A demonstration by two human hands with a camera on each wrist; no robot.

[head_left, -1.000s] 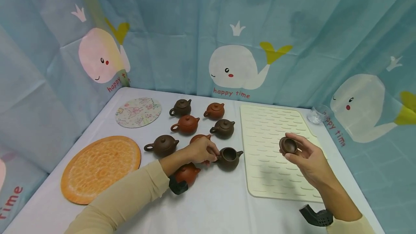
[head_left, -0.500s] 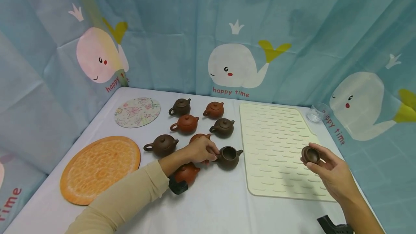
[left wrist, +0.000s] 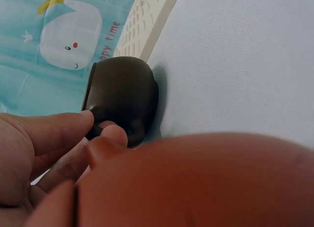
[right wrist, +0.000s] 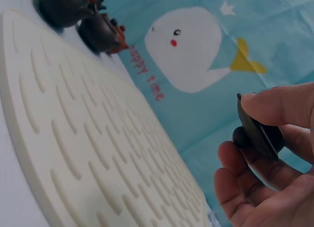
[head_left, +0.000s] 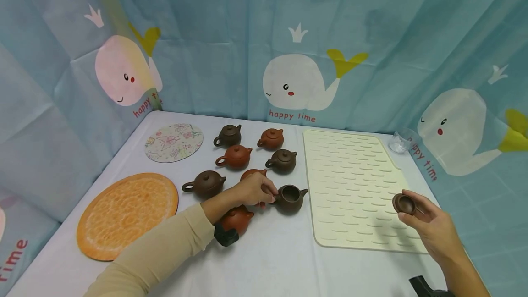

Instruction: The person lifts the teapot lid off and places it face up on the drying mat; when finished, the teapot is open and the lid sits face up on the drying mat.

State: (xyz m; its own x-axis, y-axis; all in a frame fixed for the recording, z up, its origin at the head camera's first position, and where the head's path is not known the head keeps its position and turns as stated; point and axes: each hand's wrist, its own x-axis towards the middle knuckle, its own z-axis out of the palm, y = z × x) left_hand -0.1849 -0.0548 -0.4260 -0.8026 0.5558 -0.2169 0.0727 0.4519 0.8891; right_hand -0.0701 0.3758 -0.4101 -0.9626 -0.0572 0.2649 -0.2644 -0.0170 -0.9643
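Observation:
A dark brown teapot without its lid stands on the white cloth, just left of the cream mat. My left hand pinches its looped handle between thumb and fingers, as the left wrist view of the teapot shows. Over the right part of the mat, my right hand holds a small brown teapot lid by its rim. Its hollow underside faces up in the head view, and the knob of the lid shows in the right wrist view. A red-brown teapot sits under my left wrist, partly hidden.
Several lidded teapots, such as a dark one and a red-brown one, stand left and behind. The ridged cream mat lies right. A clear glass cup is at the back right; an orange round mat and a floral one lie left.
My right hand has moved right and a little toward me with the lid, from over the mat's middle to near its right edge. The left hand stays on the teapot's handle.

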